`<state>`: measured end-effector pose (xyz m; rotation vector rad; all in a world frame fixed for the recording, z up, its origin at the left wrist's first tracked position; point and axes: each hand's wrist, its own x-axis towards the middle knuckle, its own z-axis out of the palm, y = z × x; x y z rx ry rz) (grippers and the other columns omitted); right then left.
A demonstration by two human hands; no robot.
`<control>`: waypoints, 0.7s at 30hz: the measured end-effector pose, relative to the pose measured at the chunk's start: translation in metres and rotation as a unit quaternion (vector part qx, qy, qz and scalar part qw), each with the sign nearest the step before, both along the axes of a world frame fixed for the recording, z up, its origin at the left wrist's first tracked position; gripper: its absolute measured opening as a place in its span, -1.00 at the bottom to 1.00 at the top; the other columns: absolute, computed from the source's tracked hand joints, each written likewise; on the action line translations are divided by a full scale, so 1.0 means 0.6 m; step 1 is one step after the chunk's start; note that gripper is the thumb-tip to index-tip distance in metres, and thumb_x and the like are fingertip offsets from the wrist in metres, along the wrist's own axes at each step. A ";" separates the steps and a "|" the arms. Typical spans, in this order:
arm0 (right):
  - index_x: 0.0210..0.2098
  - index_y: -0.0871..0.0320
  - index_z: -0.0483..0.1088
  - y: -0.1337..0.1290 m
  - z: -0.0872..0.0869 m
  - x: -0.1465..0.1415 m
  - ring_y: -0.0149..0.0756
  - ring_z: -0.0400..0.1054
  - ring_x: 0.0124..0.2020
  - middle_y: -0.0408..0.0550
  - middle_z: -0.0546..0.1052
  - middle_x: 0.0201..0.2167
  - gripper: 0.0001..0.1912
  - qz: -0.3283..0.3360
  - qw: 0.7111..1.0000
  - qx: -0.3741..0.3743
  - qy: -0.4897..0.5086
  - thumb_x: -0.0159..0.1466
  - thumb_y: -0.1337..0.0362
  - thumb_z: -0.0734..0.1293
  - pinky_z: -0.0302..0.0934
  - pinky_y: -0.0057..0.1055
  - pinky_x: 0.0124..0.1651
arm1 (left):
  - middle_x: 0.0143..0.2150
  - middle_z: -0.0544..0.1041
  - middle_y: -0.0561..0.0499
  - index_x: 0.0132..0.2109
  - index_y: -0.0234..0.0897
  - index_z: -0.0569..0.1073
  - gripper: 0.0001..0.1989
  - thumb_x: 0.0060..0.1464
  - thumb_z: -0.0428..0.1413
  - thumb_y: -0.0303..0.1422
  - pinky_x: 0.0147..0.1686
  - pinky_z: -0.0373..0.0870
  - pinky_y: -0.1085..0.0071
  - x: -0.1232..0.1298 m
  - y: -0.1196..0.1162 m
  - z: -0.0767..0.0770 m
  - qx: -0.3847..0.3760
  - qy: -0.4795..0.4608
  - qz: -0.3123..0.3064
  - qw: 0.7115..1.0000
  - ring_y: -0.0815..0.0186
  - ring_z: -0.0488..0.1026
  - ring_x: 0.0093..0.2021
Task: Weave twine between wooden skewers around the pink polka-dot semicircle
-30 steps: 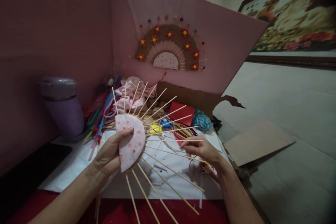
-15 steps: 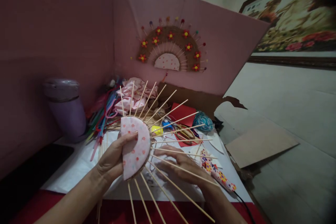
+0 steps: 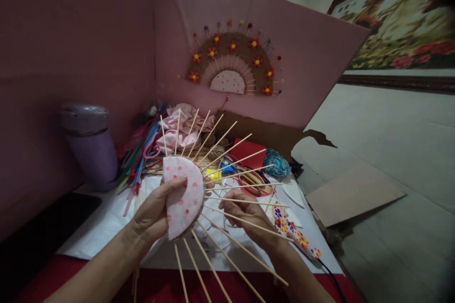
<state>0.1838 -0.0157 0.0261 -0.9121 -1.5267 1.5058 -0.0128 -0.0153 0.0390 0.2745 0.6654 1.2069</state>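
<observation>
My left hand (image 3: pixel 154 208) grips a half-round piece (image 3: pixel 185 194) covered in pink dotted cloth, its thumb on the front and the other fingers behind. Several thin wooden sticks (image 3: pixel 240 163) fan out from the curved edge. To the right, my right hand (image 3: pixel 245 210) is behind the sticks, its fingers curled and pinched together; a thin pale string seems to run near the fingertips, but what they hold is too small to make out.
A finished half-round fan (image 3: pixel 231 52) with flowers hangs on the pink board. Around the work lie a purple tumbler (image 3: pixel 90 151), crumpled cloth (image 3: pixel 181 128), blue yarn (image 3: pixel 276 163), red sheet (image 3: pixel 249 151) and a flower-patterned glue gun (image 3: pixel 296 236) with its cord.
My right hand has drawn its fingers together into a pinch and shifted slightly right. The half-round piece stays in my left hand, nearly still.
</observation>
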 end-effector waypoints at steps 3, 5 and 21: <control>-0.45 0.19 0.31 0.012 0.003 0.026 -0.51 0.07 -0.57 -0.20 0.23 -0.56 -0.75 -0.028 0.999 0.036 -0.023 0.13 0.10 0.28 -0.02 -0.54 -0.53 | -0.44 0.58 -0.15 -0.25 -0.44 0.46 -0.82 -0.03 0.02 -0.58 -0.41 0.49 0.33 0.001 0.001 0.002 -0.002 0.000 0.010 1.000 0.22 0.52 -0.47; -0.48 0.20 0.30 0.017 0.005 0.039 -0.52 0.02 -0.59 -0.22 0.20 -0.60 -0.75 -0.037 0.997 0.055 -0.041 0.15 0.12 0.27 -0.07 -0.53 -0.55 | -0.44 0.58 -0.15 -0.28 -0.43 0.46 -0.84 -0.04 0.03 -0.58 -0.42 0.49 0.32 0.002 0.002 0.002 -0.002 0.005 0.006 1.000 0.22 0.52 -0.48; -0.45 0.21 0.47 0.008 0.032 0.063 -0.51 0.07 -0.63 -0.14 0.33 -0.61 -0.76 -0.018 0.979 0.136 -0.150 0.13 0.16 0.29 -0.06 -0.52 -0.60 | -0.44 0.58 -0.15 -0.29 -0.43 0.45 -0.85 -0.05 0.03 -0.60 -0.42 0.49 0.34 0.003 0.003 -0.001 0.009 0.022 0.010 1.000 0.23 0.52 -0.47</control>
